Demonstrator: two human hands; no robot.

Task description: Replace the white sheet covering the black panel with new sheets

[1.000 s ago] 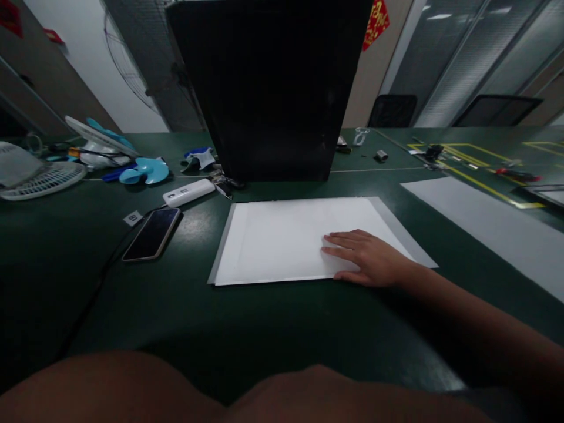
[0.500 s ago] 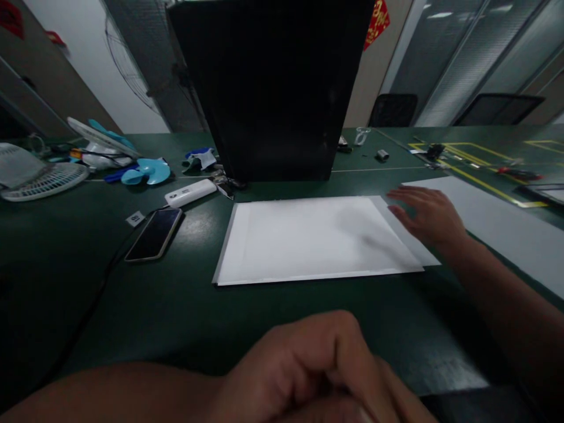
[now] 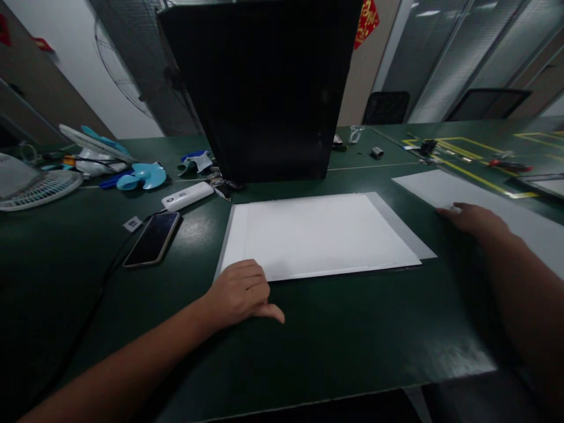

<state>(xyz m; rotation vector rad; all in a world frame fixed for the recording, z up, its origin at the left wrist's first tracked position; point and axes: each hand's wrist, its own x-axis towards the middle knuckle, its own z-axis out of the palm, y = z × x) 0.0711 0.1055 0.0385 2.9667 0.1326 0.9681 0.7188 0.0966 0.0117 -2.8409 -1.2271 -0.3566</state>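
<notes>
A flat white panel lies on the green table, with a thin greyish sheet showing past its right side. My left hand rests at the panel's near left corner, fingers curled and thumb sticking out, with nothing visible in it. Farther right, my right hand is at the left edge of a large white sheet. Its thumb and forefinger close around a small white bit; whether this belongs to the sheet I cannot tell.
A tall black panel stands behind the white one. To the left lie a phone, a white device, blue fan blades and a fan grille. Small parts and a red-handled tool lie at the far right.
My left hand has moved from the near foreground forward and left to the panel's corner. My right hand has moved right, off the panel's side to the large sheet, and its fingers have closed.
</notes>
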